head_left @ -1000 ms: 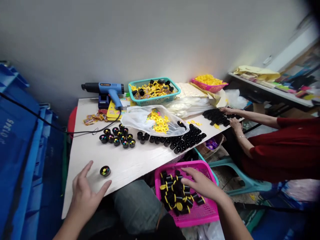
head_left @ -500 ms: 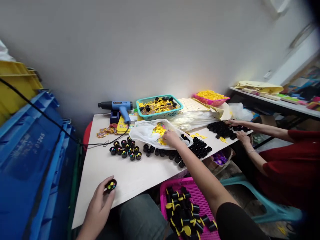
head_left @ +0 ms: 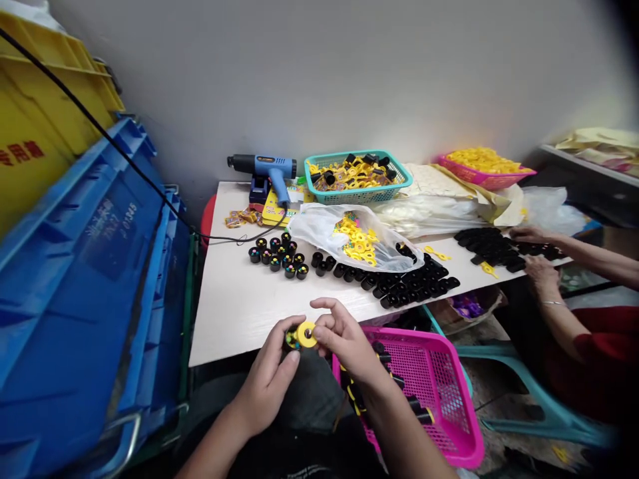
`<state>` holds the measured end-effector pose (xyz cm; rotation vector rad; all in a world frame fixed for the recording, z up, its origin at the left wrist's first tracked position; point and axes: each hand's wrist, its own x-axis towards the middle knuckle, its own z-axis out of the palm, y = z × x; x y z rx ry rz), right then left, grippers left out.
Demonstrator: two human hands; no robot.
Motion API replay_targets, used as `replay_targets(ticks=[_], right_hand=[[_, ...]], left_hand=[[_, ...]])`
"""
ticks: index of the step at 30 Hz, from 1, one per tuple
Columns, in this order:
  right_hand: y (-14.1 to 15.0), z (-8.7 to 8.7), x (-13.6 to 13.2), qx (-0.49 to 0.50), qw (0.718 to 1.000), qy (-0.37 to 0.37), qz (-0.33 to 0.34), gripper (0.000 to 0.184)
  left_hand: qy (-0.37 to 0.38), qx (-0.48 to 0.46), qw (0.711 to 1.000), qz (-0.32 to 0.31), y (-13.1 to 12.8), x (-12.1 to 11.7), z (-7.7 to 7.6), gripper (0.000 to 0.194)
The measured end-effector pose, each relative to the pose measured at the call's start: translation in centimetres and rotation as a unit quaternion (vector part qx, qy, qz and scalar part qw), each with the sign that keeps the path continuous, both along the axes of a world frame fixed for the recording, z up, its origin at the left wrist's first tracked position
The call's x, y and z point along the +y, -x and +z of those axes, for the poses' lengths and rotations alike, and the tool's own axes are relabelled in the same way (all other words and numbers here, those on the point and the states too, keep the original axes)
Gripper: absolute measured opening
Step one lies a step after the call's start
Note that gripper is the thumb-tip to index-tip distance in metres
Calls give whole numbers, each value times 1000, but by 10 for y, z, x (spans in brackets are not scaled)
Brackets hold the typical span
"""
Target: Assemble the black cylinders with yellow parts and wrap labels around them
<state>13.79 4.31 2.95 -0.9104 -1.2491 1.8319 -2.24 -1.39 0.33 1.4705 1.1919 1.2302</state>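
In front of my lap, my left hand (head_left: 273,369) is closed around a small round black cup (head_left: 290,338) with coloured beads inside. My right hand (head_left: 344,336) pinches a yellow ring-shaped cap (head_left: 306,334) at the mouth of that cup. Whether the cap is seated or only touching, I cannot tell. Beyond my hands, similar black cups (head_left: 275,263) with coloured bits in them stand in a group on the table (head_left: 227,313). A white plastic bag (head_left: 314,223) lies open, with yellow ring pieces (head_left: 360,245) in it. Several black pieces (head_left: 414,283) lie along its near side.
A pink basket (head_left: 449,352) of black-and-yellow pieces sits low at my right. A blue heat gun (head_left: 279,176), a teal basket (head_left: 359,193) and a pink tray (head_left: 484,176) line the back. Blue crates (head_left: 74,266) rise at left. A co-worker's hands (head_left: 542,273) handle black parts at right.
My right hand has come out of the white bag with a yellow cap and met my left hand. My left hand has moved right with the cup. The view has turned left.
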Motion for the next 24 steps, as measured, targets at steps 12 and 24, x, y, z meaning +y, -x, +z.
replay_targets(ticks=[12,24], right_hand=[[14,-16,-14,31,999,29,-18,42],[18,-23,-19,102,992,27,68,47]], left_hand=[[-91,84,990,64,-8,-7,-9,46],[-296,172,937,67,-6,-3,-15,62]])
